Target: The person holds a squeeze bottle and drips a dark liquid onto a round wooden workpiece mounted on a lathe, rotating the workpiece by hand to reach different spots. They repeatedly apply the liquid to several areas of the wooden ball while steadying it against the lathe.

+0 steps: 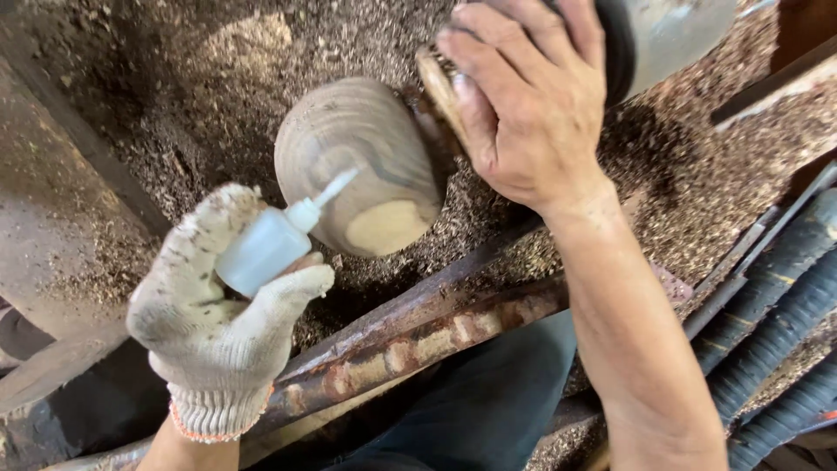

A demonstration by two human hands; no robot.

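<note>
a rounded wooden piece (362, 161), grey-brown with curved grain and a pale flat patch low on its near side, sits at the middle of the view, fixed at its right end to a dark mount (427, 113) and hanging above a bed of sawdust (218, 78). a small clear squeeze bottle (266, 244) with a white pointed nozzle is aimed at it, the nozzle tip lying over the wood's surface; whether the tip touches cannot be told.

the left hand (218, 305), in a soiled white knit glove with an orange-edged cuff, is wrapped around the bottle, thumb on the near side and fingers curled behind it. the right hand (527, 105), bare, lies flat with fingers spread over the mount and the dark round machine part (645, 35) just right of the wood, pressing on it rather than closing round anything.

below the wood a rusty metal bar (418, 336) runs diagonally from lower left to the right, passing under the right forearm. several dark ribbed hoses (776, 305) lie side by side at the lower right. wood shavings cover the surfaces all around, and dark blue cloth (479, 410) shows under the bar.
</note>
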